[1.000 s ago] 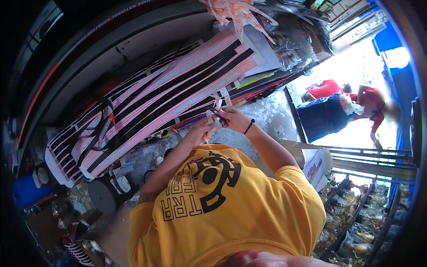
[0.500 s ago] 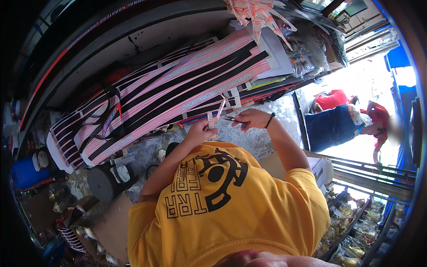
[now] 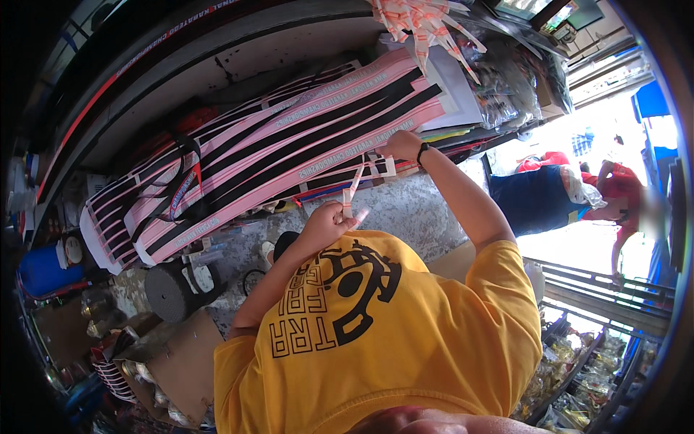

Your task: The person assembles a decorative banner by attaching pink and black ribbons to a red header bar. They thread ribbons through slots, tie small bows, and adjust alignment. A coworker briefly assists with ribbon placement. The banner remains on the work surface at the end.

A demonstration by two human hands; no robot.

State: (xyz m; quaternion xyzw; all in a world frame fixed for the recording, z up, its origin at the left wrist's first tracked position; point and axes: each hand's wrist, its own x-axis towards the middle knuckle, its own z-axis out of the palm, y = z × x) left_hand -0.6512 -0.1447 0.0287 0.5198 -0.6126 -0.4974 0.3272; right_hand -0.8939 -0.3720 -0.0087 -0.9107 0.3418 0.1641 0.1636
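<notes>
My left hand (image 3: 325, 224) is closed in front of my yellow shirt, pinching a narrow white strip with orange marks (image 3: 348, 200). The strip stands up from the fingers and bends over at its upper part. My right hand (image 3: 403, 145), with a dark band at the wrist, is stretched out to the table's near edge, by the right end of long pink-and-black printed ribbons (image 3: 289, 145). Its fingers look curled. Whatever lies in them is hidden, and the small dark scissors seen earlier do not show.
More orange-and-white strips (image 3: 428, 29) hang in a bunch at the table's far right. Plastic bags (image 3: 506, 94) lie beside them. A dark grey roll (image 3: 170, 291) and an open cardboard box (image 3: 177, 362) stand at lower left. People in red (image 3: 614, 192) are outside on the right.
My right hand has moved up and away from my left, from beside the strip to the table edge; the scissors are out of sight. My left hand still holds the strip.
</notes>
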